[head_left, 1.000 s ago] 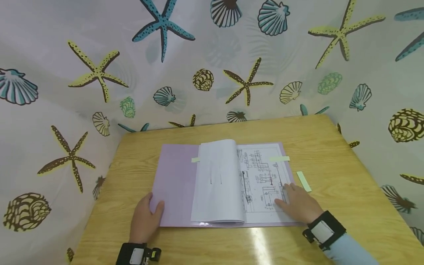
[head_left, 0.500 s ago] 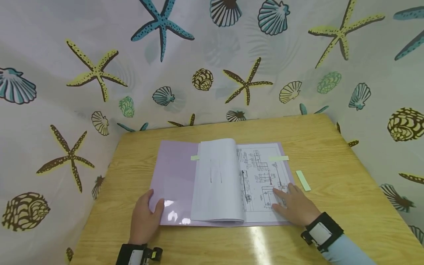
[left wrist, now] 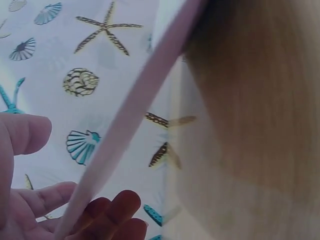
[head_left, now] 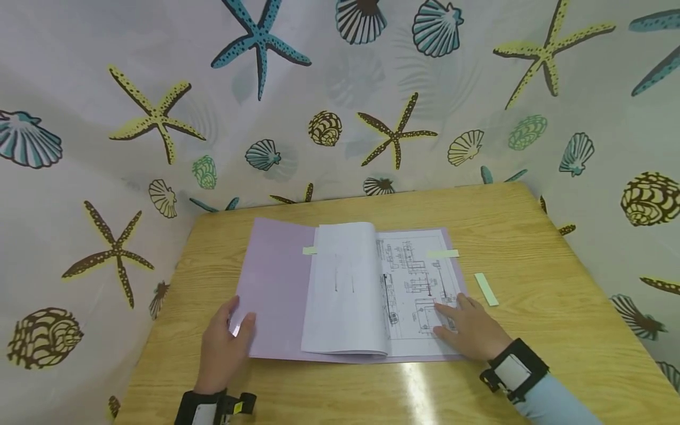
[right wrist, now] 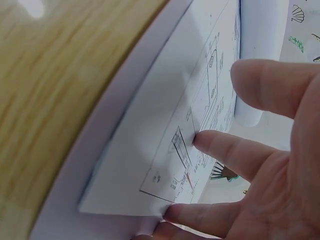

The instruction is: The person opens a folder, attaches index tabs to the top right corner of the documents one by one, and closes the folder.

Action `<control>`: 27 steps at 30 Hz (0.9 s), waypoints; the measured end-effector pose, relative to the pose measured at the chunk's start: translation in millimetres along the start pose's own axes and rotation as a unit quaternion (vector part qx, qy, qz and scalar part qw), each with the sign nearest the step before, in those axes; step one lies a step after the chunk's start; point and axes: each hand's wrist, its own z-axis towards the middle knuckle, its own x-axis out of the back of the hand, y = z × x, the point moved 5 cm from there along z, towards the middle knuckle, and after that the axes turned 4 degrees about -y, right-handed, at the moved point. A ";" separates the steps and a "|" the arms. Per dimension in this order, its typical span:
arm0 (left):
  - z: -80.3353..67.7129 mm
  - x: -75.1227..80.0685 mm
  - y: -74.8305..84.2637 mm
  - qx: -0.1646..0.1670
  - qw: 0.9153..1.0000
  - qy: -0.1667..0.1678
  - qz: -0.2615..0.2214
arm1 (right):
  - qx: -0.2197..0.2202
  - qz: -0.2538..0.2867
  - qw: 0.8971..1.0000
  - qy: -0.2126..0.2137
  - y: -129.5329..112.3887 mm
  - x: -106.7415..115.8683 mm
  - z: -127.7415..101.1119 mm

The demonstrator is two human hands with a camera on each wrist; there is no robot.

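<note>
A lilac folder (head_left: 273, 289) lies spread out with its left cover tilted up off the table. Inside it, a turned-over stack of white pages (head_left: 345, 289) bulges at the middle, and a printed technical drawing (head_left: 409, 265) shows on the right. At the cover's left edge, my left hand (head_left: 225, 342) supports the raised cover (left wrist: 132, 110), fingers reaching under it and thumb apart from it. My right hand (head_left: 473, 327) rests spread on the drawing's lower right. In the right wrist view its fingertips (right wrist: 205, 141) touch the sheet while the thumb stays lifted.
One pale green strip (head_left: 486, 289) lies on the wooden table (head_left: 536, 254) right of the folder. Other pale strips stick to the drawing's right edge and the page stack's left edge. Behind the table hangs a curtain (head_left: 297, 77) printed with starfish and shells.
My left hand has shifted slightly left, and the folder's left cover has tilted higher. My right hand's index finger has moved forward over the drawing, spreading from the thumb.
</note>
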 end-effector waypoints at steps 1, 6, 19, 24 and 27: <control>-0.3 3.0 2.0 -0.003 1.000 0.001 -0.005 | 0.001 0.001 1.000 -0.001 -1.2 0.2 0.2; -3.3 20.4 15.4 -0.019 0.999 0.005 -0.031 | 0.010 0.008 1.000 -0.004 -6.1 -1.3 2.4; -12.5 43.6 47.8 -0.057 0.973 -0.036 -0.220 | 0.050 0.000 0.999 -0.003 -21.0 -2.7 21.6; -13.6 38.5 55.3 -0.101 0.942 -0.060 -0.316 | 0.048 0.016 0.999 -0.010 -27.0 -5.0 27.6; -13.7 32.7 56.4 -0.140 0.921 -0.082 -0.354 | 0.047 0.017 0.999 -0.015 -31.1 -5.5 29.0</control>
